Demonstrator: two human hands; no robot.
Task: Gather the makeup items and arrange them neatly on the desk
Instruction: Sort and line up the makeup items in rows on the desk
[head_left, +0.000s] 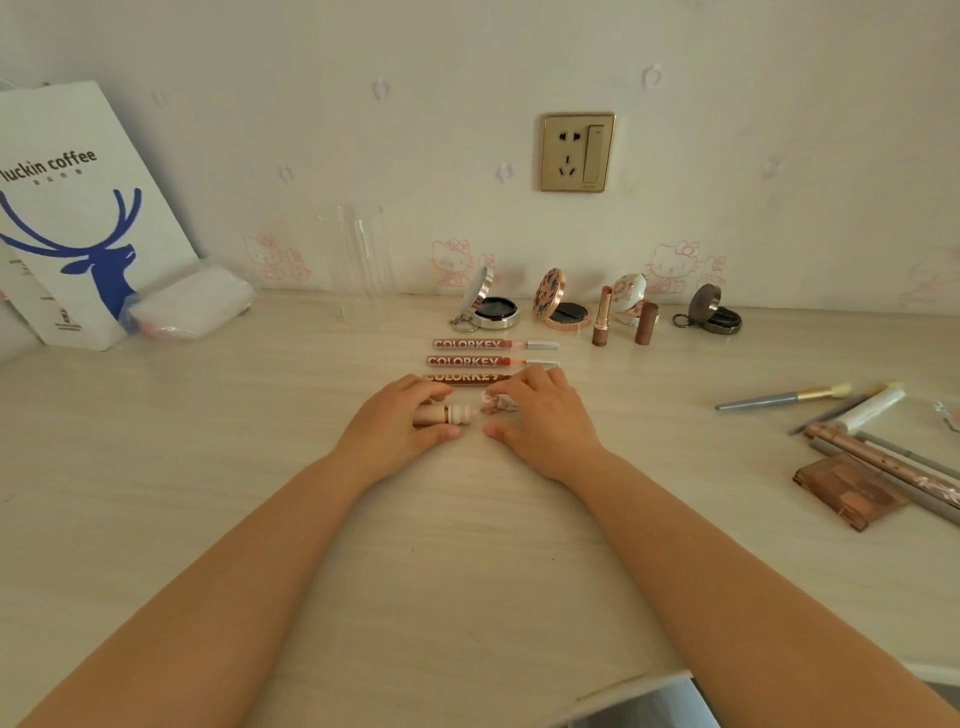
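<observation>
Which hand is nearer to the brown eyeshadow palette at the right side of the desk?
The right hand. It rests mid-desk, with the palette off to its right. The left hand lies farther away, on the other side of the right hand.

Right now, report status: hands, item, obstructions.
Left hand grips small lip tube; right hand holds its other end. Third COLORKEY tube close behind. Nothing in the way.

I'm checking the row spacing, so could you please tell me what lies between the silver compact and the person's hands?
In the head view, three lip gloss tubes lie side by side between the silver compact and both hands.
</observation>
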